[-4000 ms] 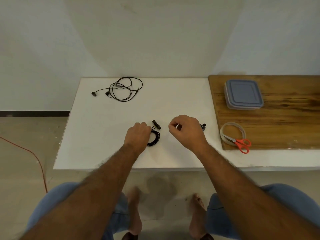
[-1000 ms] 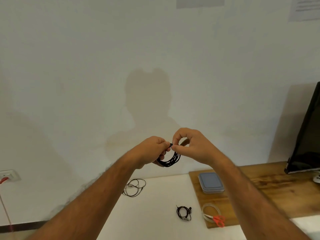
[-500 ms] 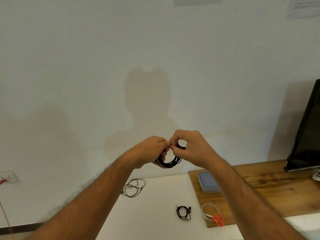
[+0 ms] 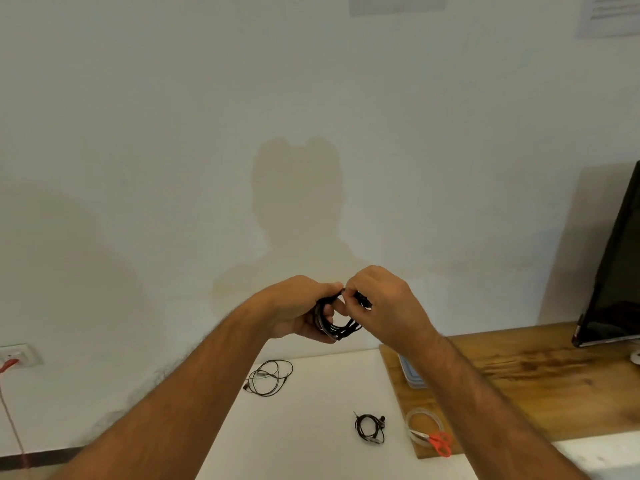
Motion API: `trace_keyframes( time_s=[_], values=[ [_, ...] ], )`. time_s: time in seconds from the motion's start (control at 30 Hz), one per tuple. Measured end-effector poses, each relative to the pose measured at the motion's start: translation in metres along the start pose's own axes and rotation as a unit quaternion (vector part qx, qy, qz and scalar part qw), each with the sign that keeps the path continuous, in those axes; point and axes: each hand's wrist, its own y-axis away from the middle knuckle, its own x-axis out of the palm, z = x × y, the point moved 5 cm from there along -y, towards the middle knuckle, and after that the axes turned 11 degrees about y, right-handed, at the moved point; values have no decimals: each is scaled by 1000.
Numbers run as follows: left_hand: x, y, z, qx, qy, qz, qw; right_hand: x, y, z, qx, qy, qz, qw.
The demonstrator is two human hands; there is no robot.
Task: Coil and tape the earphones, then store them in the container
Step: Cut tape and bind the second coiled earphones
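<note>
Your left hand (image 4: 300, 310) and right hand (image 4: 384, 303) are raised above the white tabletop (image 4: 311, 420), both closed around a coiled black earphone cable (image 4: 337, 325). The grey-lidded plastic container (image 4: 410, 377) sits far right on the wooden board (image 4: 519, 375).

No text can be read; the white paper sheet (image 4: 608, 15) on the far right wall carries only blurred lines.

Grainy wooden board (image 4: 540, 386) beside smooth matt white table (image 4: 311, 427)
</note>
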Motion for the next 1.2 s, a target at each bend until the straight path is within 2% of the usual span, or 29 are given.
trace_keyframes(
  time_s=[0.17,0.4,0.5,0.67,0.93,1.2],
  values=[
    [-4,-4,4,34,49,-46,997,3,4,0,-3,4,4,1000],
    [-5,-4,6,152,-1,-136,979,10,11,-2,12,11,5,1000],
    [-5,-4,8,177,-17,-156,972,11,13,-1,20,10,-1,1000],
    [-5,-5,15,154,40,-137,978,11,16,2,9,22,-16,1000],
    [-1,-3,24,22,152,-76,985,10,16,4,-31,52,-28,998],
    [-4,-7,26,75,132,-115,982,7,14,1,24,-6,0,1000]
  ],
)
